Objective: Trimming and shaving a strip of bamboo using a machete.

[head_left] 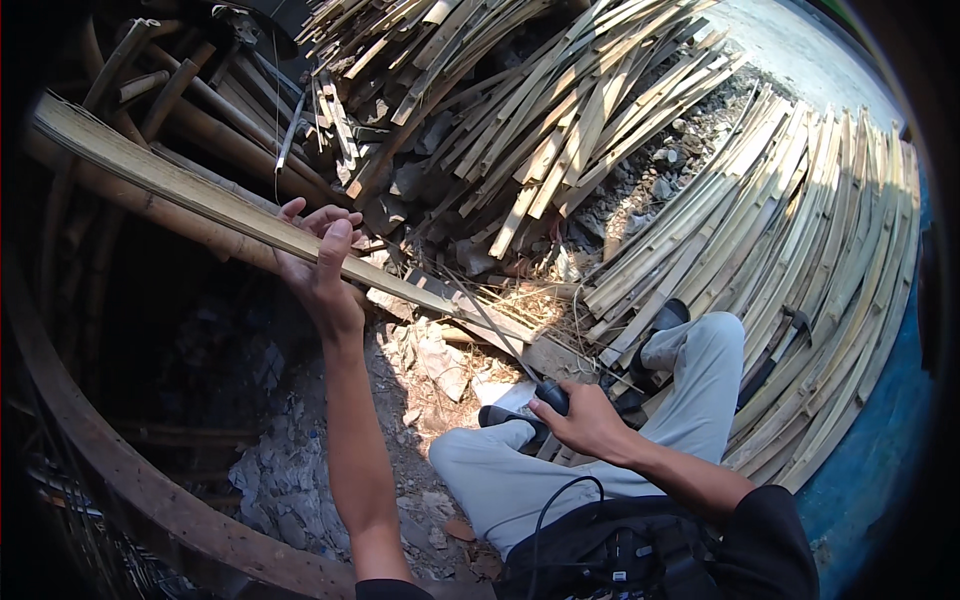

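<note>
A long, pale split-bamboo strip (210,198) slants from the upper left down to the middle. My left hand (322,268) supports it from below, thumb over its upper edge and fingers curled loosely behind. The lower end reaches a wooden piece (550,358) near my feet. My right hand (590,422) is closed round the black handle (552,397) of a knife. Its narrow blade (503,338) points up and left, near the strip's lower end; whether they touch is unclear.
Bamboo strips lie in a large pile (560,110) ahead and a fanned row (800,250) at right. A curved dark tool (775,360) rests on that row. Bamboo poles (170,205) stand at left. Rubble and shavings (425,365) cover the ground, with blue sheeting (870,470) at far right.
</note>
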The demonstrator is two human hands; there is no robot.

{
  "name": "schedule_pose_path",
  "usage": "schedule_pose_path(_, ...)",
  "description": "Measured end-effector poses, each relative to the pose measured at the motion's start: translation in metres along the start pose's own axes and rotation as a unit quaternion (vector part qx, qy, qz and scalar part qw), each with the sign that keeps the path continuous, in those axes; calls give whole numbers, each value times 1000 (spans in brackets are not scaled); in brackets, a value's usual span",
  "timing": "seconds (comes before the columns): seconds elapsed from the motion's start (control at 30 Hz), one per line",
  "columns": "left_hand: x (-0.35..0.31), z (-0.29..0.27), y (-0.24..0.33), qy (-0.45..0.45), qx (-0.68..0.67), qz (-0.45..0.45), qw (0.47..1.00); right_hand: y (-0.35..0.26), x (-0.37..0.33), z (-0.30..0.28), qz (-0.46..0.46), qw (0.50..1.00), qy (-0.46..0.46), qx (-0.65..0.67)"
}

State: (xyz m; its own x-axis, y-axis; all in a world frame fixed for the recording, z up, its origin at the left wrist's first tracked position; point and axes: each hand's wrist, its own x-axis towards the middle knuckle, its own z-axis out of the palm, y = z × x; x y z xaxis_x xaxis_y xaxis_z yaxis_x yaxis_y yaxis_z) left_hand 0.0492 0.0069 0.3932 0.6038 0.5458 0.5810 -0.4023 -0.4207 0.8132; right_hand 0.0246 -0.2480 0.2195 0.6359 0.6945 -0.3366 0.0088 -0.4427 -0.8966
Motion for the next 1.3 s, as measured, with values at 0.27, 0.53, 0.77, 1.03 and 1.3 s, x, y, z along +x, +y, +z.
schedule_pose_path(0.27, 18, -1, 19, 80, -60, -21, 995, -42, -23, -18, -104, 992, 76, 8)
schedule_pose_path(0.53, 22, 0, 10, 132, -71, 7, 989, 2, -21, 11, -18, 997, 2, -72)
schedule_pose_path(0.77, 22, -9, 7, 136, -70, 12, 988, -55, -15, -33, -68, 997, 39, 5)
schedule_pose_path(1.03, 12, -5, 10, 89, -91, 41, 991, 1, 17, 11, -48, 995, 55, -67)
schedule_pose_path(1.3, 5, 22, 21, 71, -77, 35, 994, -29, 15, 16, -62, 995, 66, -38)
